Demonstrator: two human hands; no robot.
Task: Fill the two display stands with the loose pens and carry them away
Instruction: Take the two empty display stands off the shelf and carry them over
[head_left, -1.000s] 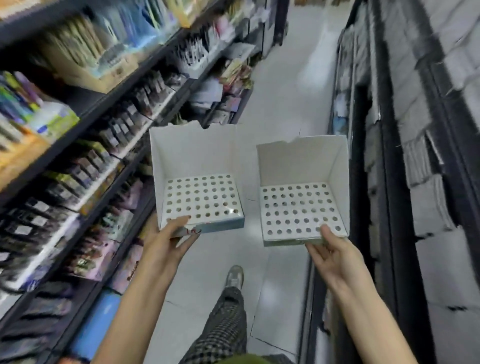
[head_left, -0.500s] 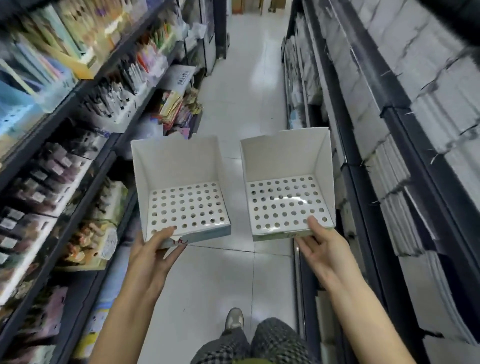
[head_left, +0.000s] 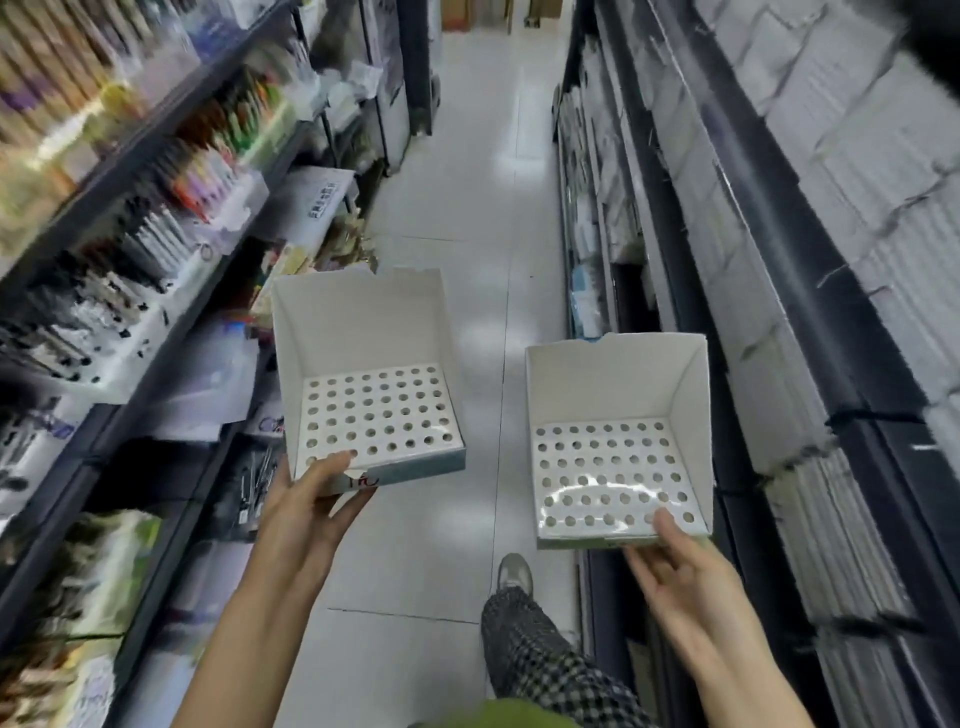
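Right stand (head_left: 618, 467) lower than before, left stand (head_left: 374, 410) higher, hands (head_left: 306, 499) (head_left: 675, 566) pinching front edges, red lettering unreadable.

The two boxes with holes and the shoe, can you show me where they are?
Left box (head_left: 382, 415), head view, on its white floor of holes.
Right box (head_left: 610, 475), head view, on its white floor of holes.
Shoe (head_left: 514, 569), head view, on its grey top near the toe.
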